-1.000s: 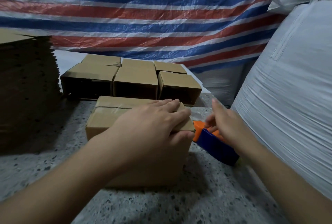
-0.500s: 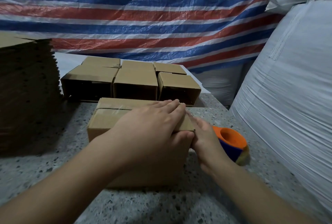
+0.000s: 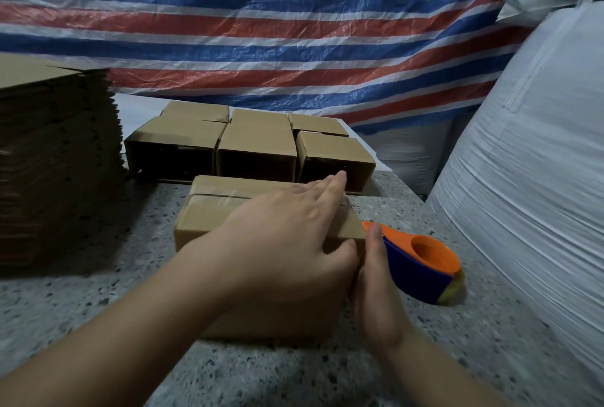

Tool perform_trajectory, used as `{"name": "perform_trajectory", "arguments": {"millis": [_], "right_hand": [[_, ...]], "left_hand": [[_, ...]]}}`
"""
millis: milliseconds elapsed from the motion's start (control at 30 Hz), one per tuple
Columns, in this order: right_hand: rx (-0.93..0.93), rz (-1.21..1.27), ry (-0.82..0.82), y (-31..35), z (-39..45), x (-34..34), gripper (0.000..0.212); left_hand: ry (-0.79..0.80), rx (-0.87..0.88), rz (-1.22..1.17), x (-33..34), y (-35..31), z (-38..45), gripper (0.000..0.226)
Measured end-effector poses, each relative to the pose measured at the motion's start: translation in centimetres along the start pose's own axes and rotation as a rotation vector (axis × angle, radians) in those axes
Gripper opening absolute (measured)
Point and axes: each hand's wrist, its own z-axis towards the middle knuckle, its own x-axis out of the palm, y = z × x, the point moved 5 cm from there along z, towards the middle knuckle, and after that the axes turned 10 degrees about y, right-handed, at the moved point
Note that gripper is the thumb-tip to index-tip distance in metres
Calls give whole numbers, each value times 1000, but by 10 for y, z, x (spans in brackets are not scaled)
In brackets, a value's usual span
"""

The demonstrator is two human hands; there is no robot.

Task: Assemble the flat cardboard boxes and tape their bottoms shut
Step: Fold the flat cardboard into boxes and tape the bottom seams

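A brown cardboard box point(image 3: 209, 213) stands on the speckled table, its closed flaps up and a strip of clear tape along the seam. My left hand point(image 3: 287, 236) lies flat on top of it, fingers straight, thumb over the right edge. My right hand point(image 3: 376, 279) presses flat against the box's right side, fingers straight. An orange and blue tape dispenser point(image 3: 425, 263) lies on the table just right of that hand, with nobody holding it.
Several assembled boxes point(image 3: 258, 142) sit in rows behind. A tall stack of flat cardboard point(image 3: 55, 158) stands at the left. A large white sack point(image 3: 529, 171) crowds the right side. A striped tarp point(image 3: 294, 24) hangs behind the speckled table point(image 3: 294, 374).
My right hand let go of the tape dispenser, which now lies on the table, and moved to the box's right side. My left hand's fingers straightened on the top.
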Motion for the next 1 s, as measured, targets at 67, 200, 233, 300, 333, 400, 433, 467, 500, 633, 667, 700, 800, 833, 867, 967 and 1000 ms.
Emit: {"name": "perform_trajectory", "arguments": {"millis": [67, 200, 233, 300, 333, 400, 433, 467, 500, 633, 667, 700, 800, 833, 867, 967, 1000], "right_hand": [[44, -29, 3, -5, -6, 0, 75], [48, -165, -51, 1, -9, -11, 93], [30, -215, -77, 3, -8, -14, 97], [-37, -312, -114, 12, -7, -13, 90], [-73, -359, -125, 16, -7, -12, 86], [-123, -441, -135, 17, -8, -10, 81], [-134, -459, -131, 15, -9, -9, 82], [-132, -461, -120, 12, -10, -8, 85], [-119, -451, -109, 9, -10, -8, 91], [-100, -425, -114, 1, -12, -13, 105], [-117, -442, -134, 2, -13, -14, 103], [-139, -461, -153, 2, -14, -15, 101], [-194, -465, -187, 5, -15, -12, 86], [-199, -470, -201, 7, -14, -9, 73], [-201, -482, -228, 13, -11, -7, 58], [-147, -564, -326, 45, 11, -13, 49], [-87, -597, -347, 55, 22, -17, 59]], "left_hand": [[-15, -1, 1, 1, 0, 0, 86], [-122, -15, -124, -9, 1, -2, 77], [-175, -11, -156, -14, 0, -5, 73], [-309, -10, -165, -26, -1, -14, 64], [-399, -15, -165, -32, -1, -20, 59], [-588, -72, -188, -42, 5, -34, 50], [-661, -126, -215, -44, 12, -41, 49], [-716, -188, -253, -44, 21, -50, 50], [-748, -249, -301, -41, 32, -59, 53], [-657, -453, -625, -1, 65, -93, 69], [-624, -495, -720, 14, 67, -98, 71], [-596, -521, -814, 27, 66, -102, 69], [-573, -481, -933, 47, 58, -105, 60], [-582, -461, -947, 46, 59, -104, 57], [-595, -459, -963, 42, 63, -104, 53], [-557, -474, -1021, 18, 82, -94, 27], [-512, -480, -1033, 10, 89, -89, 15]]}}
